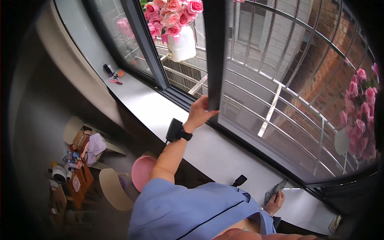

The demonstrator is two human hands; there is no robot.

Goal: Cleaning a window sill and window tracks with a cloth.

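My left hand (200,114) touches the lower edge of the dark window sash frame (216,75), its thumb and fingers around the frame's near side. A black device is strapped to that wrist. Low at the right, my right hand (275,201) holds a grey cloth (274,192) over the white windowsill (207,150). Right of the dark frame, a mesh screen (255,120) spans the window. To its left the window is open, with pink roses (171,15) and a white plastic container (181,45) outside.
At the sill's far left lie a pink comb (116,82), scissors and small bottles. Curved metal bars (288,87) stand outside, with more pink flowers (360,114). Below the sill are a pink basin (143,172), a chair (115,189) and a cluttered wooden table (82,183).
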